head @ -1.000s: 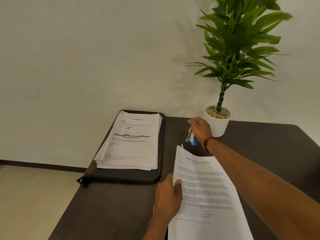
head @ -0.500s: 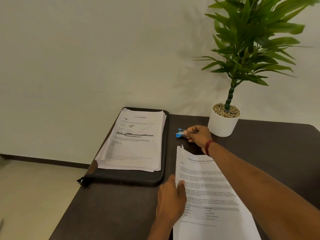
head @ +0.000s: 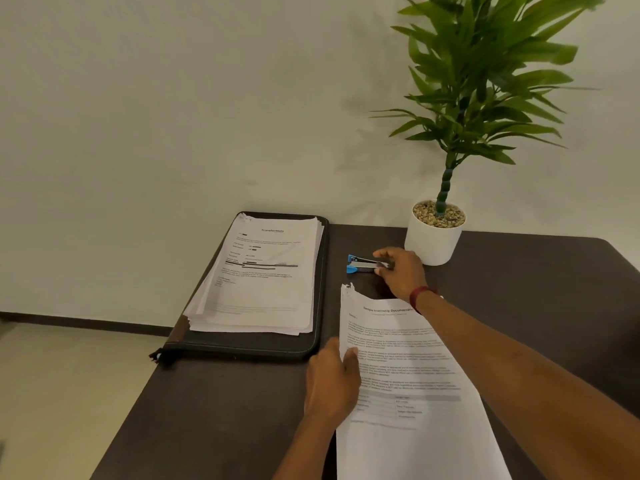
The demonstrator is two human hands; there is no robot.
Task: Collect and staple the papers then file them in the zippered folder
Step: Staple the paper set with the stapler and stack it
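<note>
White printed sheets (head: 408, 375) are lying at the dark table's (head: 519, 289) near edge, the left hand (head: 332, 382) pressing flat on them. Beyond, the right hand (head: 401, 271) is pinching a blue-and-silver stapler (head: 360, 265); a black zippered folder (head: 242, 344) is carrying stacked papers (head: 259, 278) at the far-left corner.

"TransferMate" on stacked sheet (head: 259, 271), "Sample Internship Documentati…" on near sheet (head: 408, 375)

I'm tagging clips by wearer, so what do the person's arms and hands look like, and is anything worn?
Both forearms are bare, with no sleeves in view. The right hand has a thin dark red band around its wrist. The left hand shows no glove, watch or band.
</note>
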